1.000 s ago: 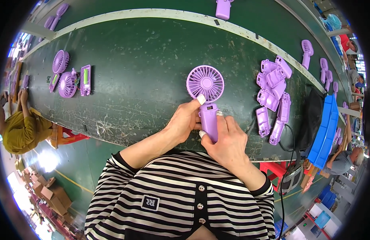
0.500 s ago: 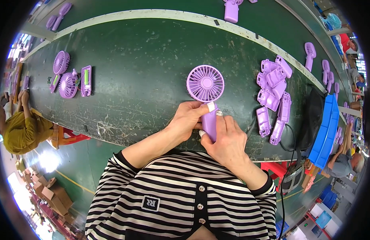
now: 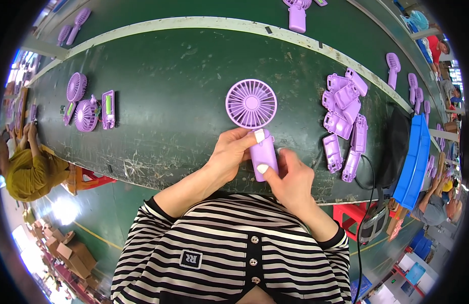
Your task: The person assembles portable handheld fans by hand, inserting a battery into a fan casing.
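Fan nudged slightly left since earlier — left hand point(image 3: 233, 154) and right hand point(image 3: 290, 175) fingers pinching purple handheld fan point(image 3: 254, 119) handle, on green workbench point(image 3: 168, 91).

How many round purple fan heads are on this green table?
Fan held by the left hand and right hand: 1
Loose fan heads at the table's left end: 2
Total: 3

You have a purple handheld fan point(image 3: 254, 121) lying flat on the dark green tabletop point(image 3: 173, 101). Its round grille points away from you, handle toward you.
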Motion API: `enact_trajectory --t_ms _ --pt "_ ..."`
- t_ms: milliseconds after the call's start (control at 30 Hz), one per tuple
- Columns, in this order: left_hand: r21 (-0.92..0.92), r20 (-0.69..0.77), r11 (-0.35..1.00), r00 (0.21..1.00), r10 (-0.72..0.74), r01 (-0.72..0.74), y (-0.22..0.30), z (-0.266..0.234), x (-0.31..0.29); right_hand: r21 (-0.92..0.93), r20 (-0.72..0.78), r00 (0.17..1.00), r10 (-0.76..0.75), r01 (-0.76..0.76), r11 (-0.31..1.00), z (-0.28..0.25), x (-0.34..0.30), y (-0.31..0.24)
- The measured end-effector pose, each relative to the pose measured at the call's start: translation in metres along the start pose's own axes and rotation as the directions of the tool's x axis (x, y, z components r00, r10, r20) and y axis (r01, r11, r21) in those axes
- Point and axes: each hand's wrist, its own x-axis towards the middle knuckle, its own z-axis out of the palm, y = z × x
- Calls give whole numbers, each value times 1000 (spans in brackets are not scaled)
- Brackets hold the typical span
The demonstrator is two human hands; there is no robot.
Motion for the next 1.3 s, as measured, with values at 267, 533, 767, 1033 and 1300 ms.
enact_trajectory --t_ms 267,533,767,1033,1300 --pt "-10 92 991 987 134 -133 -2 2 -4 643 377 911 168 -388 660 13 8 20" --pt "-59 137 982 973 184 -177 -7 -1 -3 566 329 922 203 -365 739 20 8 15" --pt "-7 244 970 940 237 -243 -11 -3 -5 598 316 922 225 -378 707 21 7 15" --pt "47 213 932 915 343 -360 -18 -4 -2 621 271 938 218 -343 705 22 9 13" --pt "24 182 982 967 180 -187 13 1 -9 798 462 881 104 -464 384 17 31 5"
